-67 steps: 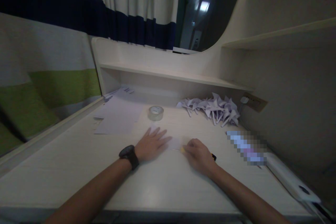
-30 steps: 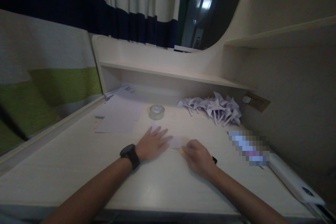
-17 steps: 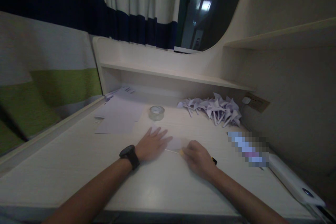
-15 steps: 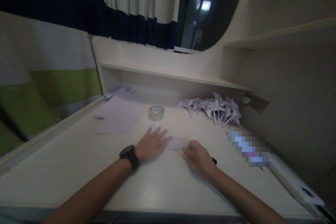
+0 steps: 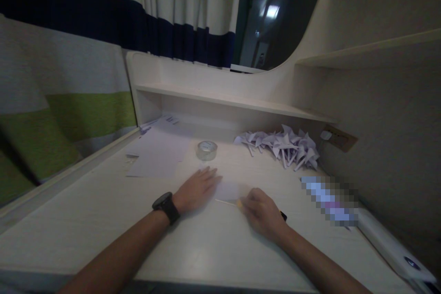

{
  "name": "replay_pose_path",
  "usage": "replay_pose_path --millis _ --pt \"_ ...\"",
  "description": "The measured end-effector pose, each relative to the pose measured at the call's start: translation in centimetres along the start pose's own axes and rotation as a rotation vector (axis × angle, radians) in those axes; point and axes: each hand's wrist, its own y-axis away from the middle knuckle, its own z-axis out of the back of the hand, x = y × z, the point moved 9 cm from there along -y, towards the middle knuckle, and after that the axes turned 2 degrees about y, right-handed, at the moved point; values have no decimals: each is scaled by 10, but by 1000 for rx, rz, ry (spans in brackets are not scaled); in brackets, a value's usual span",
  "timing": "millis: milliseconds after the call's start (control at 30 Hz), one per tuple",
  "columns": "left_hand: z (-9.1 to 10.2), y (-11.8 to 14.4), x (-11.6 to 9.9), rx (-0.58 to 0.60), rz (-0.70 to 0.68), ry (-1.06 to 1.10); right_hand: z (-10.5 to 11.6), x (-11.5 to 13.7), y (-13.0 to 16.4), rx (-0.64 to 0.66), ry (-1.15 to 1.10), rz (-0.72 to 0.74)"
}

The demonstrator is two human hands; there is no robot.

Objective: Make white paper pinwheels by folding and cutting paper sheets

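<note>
From my distant place I see the left hand (image 5: pixel 197 191) lying flat with fingers stretched; its grip encloses nothing, and the fingertips seem to rest at one end of the small thin white paper piece (image 5: pixel 228 190), which lies on the pale wooden table (image 5: pixel 189 252) between the two hands. The right hand (image 5: pixel 262 213) has its grip curled firmly around a slim yellow-and-black tool (image 5: pixel 239 203), perhaps a cutter, and a thin pale strip (image 5: pixel 225 202), maybe its blade, lies along the near edge of the paper. About the progress, I judge that the heap of white folded-paper pinwheels (image 5: pixel 284 142) at the back right is finished work. The small piece is being worked; whether its cut is complete, I cannot tell. The flat white paper sheets (image 5: pixel 156 147) at the back left seem unused, and the clear round tape roll (image 5: pixel 206 154) is untouched
</note>
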Motion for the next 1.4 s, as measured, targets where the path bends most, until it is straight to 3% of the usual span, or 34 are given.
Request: replay_pose_path --millis 200,567,1400 --pt "-2 6 2 22 -13 -37 0 -2 0 16 15 -11" --pt "-4 6 -10 -79 68 -74 5 -3 -1 18 25 -69" --pt "0 4 -25 -125 59 -72 1 -12 -2 -109 -72 -62"
